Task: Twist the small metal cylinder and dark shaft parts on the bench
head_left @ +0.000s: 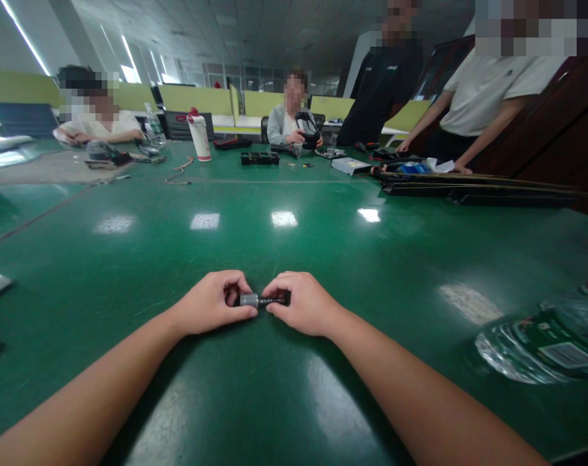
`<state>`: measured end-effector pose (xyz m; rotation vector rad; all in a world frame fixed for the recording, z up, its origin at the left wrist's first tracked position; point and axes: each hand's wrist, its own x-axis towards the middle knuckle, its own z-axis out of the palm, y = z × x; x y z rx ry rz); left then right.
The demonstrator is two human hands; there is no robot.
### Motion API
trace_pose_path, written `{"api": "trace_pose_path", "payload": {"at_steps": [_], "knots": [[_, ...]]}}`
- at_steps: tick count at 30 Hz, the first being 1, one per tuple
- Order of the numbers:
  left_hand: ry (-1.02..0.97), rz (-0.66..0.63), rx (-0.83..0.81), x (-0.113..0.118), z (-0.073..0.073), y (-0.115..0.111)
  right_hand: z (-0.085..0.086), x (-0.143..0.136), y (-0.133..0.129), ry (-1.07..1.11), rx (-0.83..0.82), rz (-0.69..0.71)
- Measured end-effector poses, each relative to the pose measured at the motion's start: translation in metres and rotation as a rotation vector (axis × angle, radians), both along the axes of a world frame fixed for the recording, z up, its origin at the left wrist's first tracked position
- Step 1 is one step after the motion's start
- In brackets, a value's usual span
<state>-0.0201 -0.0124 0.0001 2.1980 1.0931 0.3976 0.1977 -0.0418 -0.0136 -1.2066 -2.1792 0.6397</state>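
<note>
Between my two hands, a little above the green tabletop or resting on it, lies a small silver cylinder with a dark, narrow, ridged shaft extending to the right. My left hand closes thumb and fingers around the cylinder end. The shaft sits in the curled fingers of my right hand, its far end hidden in the palm. Cylinder and shaft lie in one line; whether they are a single piece I cannot tell.
A clear plastic bottle lies on its side at right. White and metallic objects edge in at far left. Across the green table stand a white tumbler, a black case and dark strips. Several people are around the far side.
</note>
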Motion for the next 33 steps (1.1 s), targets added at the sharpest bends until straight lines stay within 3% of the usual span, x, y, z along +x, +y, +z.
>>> {"api": "trace_pose_path", "payload": {"at_steps": [33], "knots": [[-0.014, -0.001, 0.006, 0.0000, 0.0001, -0.0001, -0.0005, -0.0017, -0.0007, -0.008, 0.027, 0.017]]}}
